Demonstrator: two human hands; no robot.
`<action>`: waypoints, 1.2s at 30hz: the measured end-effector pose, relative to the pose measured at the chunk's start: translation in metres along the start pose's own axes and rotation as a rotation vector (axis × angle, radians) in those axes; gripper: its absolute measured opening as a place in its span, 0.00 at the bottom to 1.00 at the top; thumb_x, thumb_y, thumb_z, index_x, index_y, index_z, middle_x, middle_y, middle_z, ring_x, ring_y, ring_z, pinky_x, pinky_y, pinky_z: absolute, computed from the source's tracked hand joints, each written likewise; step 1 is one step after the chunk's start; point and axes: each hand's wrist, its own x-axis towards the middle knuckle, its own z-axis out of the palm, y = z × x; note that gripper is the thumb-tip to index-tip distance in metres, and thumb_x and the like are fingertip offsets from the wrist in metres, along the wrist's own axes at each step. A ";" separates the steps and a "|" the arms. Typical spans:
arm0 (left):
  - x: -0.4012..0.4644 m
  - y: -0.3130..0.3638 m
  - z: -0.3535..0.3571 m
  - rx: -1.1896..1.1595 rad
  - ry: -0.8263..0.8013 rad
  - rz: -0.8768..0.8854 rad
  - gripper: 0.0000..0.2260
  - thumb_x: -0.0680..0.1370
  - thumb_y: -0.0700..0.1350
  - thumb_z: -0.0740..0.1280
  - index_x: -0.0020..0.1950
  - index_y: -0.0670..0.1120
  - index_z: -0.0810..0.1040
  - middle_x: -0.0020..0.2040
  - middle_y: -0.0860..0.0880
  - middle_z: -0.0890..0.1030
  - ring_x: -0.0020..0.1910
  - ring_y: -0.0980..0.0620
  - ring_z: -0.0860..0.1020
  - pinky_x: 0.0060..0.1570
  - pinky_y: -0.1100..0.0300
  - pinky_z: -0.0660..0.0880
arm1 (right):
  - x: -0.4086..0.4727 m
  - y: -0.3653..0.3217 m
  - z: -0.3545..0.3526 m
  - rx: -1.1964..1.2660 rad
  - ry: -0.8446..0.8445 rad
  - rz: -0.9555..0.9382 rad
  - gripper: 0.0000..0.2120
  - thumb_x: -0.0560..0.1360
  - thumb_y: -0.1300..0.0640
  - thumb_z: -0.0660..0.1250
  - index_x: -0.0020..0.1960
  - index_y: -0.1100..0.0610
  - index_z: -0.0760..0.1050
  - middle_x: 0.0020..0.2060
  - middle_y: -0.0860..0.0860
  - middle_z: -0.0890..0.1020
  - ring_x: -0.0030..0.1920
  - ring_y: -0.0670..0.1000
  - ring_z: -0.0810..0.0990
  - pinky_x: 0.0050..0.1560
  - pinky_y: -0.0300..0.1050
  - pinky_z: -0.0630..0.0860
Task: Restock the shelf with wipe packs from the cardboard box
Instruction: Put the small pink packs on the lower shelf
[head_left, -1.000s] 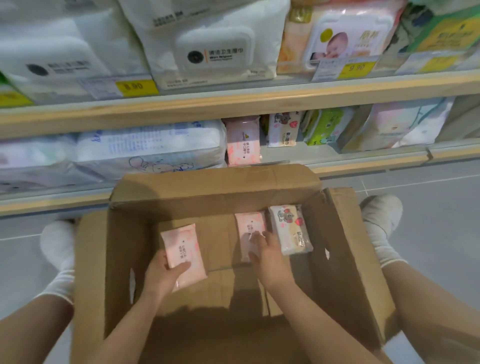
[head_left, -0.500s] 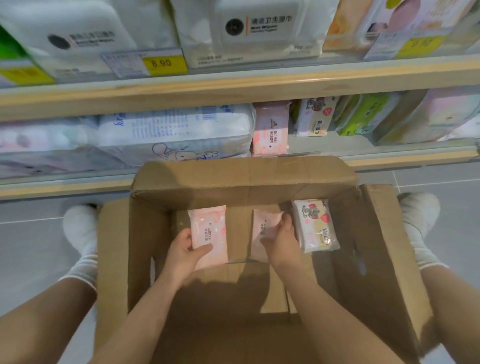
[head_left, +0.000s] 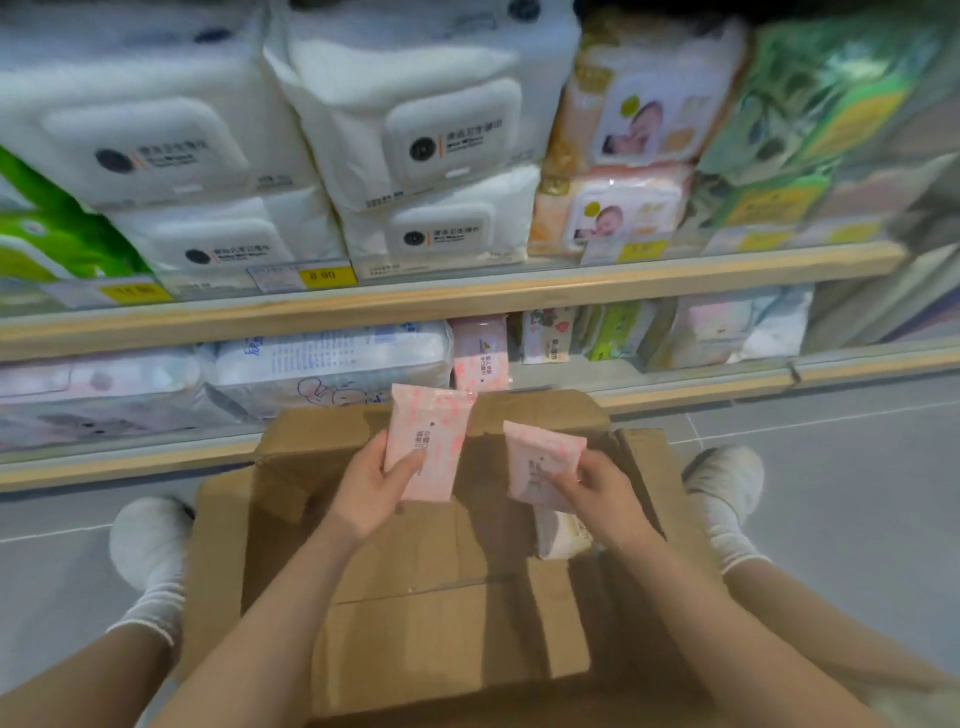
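Over the open cardboard box (head_left: 415, 597) in the middle of the frame, the left hand (head_left: 371, 488) grips one pink wipe pack (head_left: 428, 441), thumb on its front. Just to the right, the right hand (head_left: 605, 491) pinches another pink pack (head_left: 540, 465). A white pack (head_left: 561, 532) lies in the box below. Behind, the shelf (head_left: 415, 301) is full of packs.

Pale grey floor tiles (head_left: 831, 493) with thin light grout lines are stretching out beneath two light wooden shelf edges (head_left: 467, 299). Yellow price labels (head_left: 327, 275) are sitting along the upper edge. Soft, even indoor light is falling across the whole aisle.
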 end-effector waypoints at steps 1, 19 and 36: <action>0.005 0.007 0.000 0.022 0.005 0.018 0.08 0.79 0.43 0.64 0.57 0.51 0.72 0.48 0.55 0.80 0.45 0.56 0.80 0.39 0.63 0.76 | 0.001 -0.009 -0.011 0.057 0.030 -0.014 0.07 0.77 0.56 0.65 0.55 0.51 0.75 0.49 0.48 0.79 0.50 0.46 0.78 0.42 0.29 0.73; 0.053 -0.021 0.004 0.236 0.177 -0.067 0.08 0.80 0.53 0.59 0.58 0.56 0.68 0.49 0.53 0.74 0.63 0.48 0.60 0.59 0.57 0.58 | 0.129 -0.065 0.007 -0.009 0.091 -0.246 0.07 0.78 0.58 0.63 0.54 0.58 0.76 0.41 0.47 0.77 0.38 0.43 0.74 0.35 0.32 0.69; 0.048 -0.014 0.003 0.303 0.153 0.036 0.15 0.72 0.60 0.53 0.54 0.56 0.69 0.46 0.56 0.78 0.54 0.54 0.68 0.57 0.64 0.53 | 0.122 -0.060 0.022 -0.119 0.101 -0.096 0.18 0.77 0.54 0.64 0.65 0.58 0.71 0.56 0.53 0.76 0.49 0.51 0.78 0.44 0.35 0.70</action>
